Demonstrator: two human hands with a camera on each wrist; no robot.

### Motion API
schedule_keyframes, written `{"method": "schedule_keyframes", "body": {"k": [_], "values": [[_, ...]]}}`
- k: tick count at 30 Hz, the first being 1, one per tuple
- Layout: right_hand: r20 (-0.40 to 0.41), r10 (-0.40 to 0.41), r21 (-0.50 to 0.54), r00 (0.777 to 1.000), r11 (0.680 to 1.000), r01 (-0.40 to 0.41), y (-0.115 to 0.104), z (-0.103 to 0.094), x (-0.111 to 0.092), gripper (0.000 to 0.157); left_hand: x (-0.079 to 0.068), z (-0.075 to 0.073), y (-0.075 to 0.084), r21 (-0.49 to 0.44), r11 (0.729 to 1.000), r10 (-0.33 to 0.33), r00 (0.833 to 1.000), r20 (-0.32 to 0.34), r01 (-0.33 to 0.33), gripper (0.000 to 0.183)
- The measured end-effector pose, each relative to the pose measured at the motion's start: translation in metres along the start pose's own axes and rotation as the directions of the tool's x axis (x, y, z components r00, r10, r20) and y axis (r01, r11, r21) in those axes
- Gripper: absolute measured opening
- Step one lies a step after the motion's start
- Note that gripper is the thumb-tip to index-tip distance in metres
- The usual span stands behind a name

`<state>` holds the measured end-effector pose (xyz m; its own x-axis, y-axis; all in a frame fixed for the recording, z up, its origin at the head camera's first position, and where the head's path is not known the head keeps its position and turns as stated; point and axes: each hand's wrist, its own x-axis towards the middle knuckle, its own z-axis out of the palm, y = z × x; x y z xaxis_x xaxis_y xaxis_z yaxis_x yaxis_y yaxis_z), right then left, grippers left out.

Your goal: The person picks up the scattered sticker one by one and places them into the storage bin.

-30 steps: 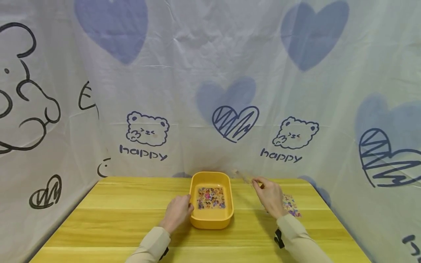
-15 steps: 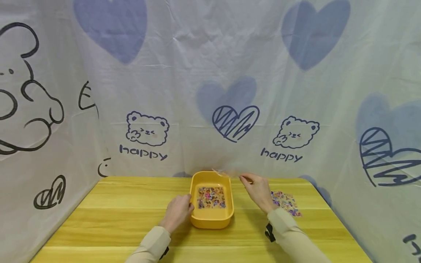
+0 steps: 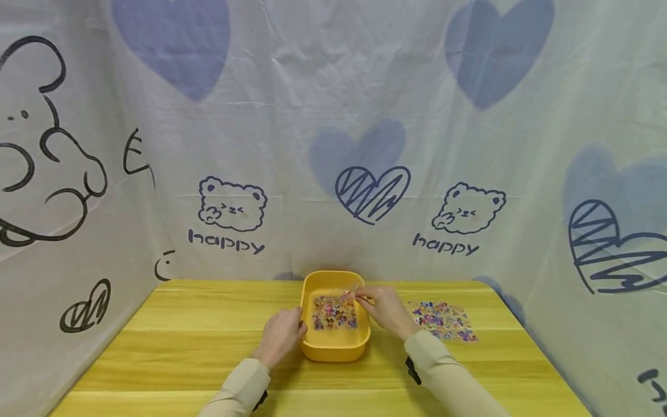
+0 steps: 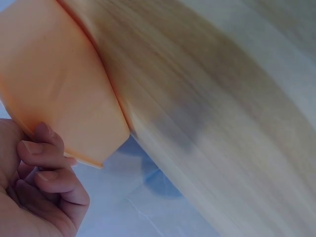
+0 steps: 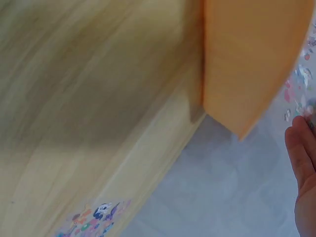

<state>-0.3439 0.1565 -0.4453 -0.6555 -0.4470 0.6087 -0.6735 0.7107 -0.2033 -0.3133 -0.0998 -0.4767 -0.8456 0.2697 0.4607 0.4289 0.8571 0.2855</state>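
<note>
- The left hand (image 3: 282, 334), low and just left of centre in the head view, grips the left rim of a yellow bin (image 3: 336, 354); in the left wrist view its fingers are curled at the rim, at the left edge of the frame.
- The right hand (image 3: 384, 310), just right of centre and low in the head view, pinches a clear sheet with small coloured prints (image 5: 302, 84) by its edge; the right wrist view shows only part of this sheet, along the right edge of the frame.
- The two hands are apart, and the held sheet is over the upper right part of the bin in the head view.
- The bin stands upright at the lower centre of the frame. Inside it lies a patch of small multicoloured prints (image 3: 328, 317); whether it is one sheet or several, I cannot tell.
- To the right of the bin, near the right forearm, more printed material (image 3: 443, 319) lies flat on the yellow wood-grain counter (image 3: 198, 341).
- Cream sleeves (image 3: 237, 387) reach in from the bottom of the frame, with a dark strap (image 3: 413, 370) showing at the right wrist.
- Behind the counter, a pale cloth (image 3: 292, 75) fills the upper frame, printed with hearts, bears and "happy".
</note>
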Motion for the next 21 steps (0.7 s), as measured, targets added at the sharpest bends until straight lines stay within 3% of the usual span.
{"method": "schedule_keyframes", "body": {"k": [4,10,15,18,21], "values": [[0.114,-0.005,-0.067,0.993,0.998,0.013,-0.001,0.008,0.002,0.017,0.001,0.000,0.000,0.007,1.000,-0.002,1.000,-0.002,0.002,0.015],[0.222,-0.008,-0.084,0.975,0.996,0.028,-0.003,0.015,0.007,0.021,0.002,0.000,0.001,0.003,1.000,-0.008,1.000,0.006,0.008,0.014],[0.333,0.067,-0.083,0.941,0.996,-0.042,-0.005,0.018,0.010,0.035,0.002,0.000,0.001,0.001,1.000,0.004,1.000,0.001,-0.004,0.013],[0.374,0.097,-0.090,0.922,0.994,-0.068,-0.005,0.021,0.011,0.033,0.001,0.001,0.000,0.005,1.000,0.007,1.000,-0.001,-0.007,0.013],[0.391,0.064,-0.123,0.918,0.992,-0.017,-0.006,0.025,0.013,0.030,0.000,0.002,0.000,0.010,1.000,0.010,1.000,-0.005,-0.010,0.013]]}}
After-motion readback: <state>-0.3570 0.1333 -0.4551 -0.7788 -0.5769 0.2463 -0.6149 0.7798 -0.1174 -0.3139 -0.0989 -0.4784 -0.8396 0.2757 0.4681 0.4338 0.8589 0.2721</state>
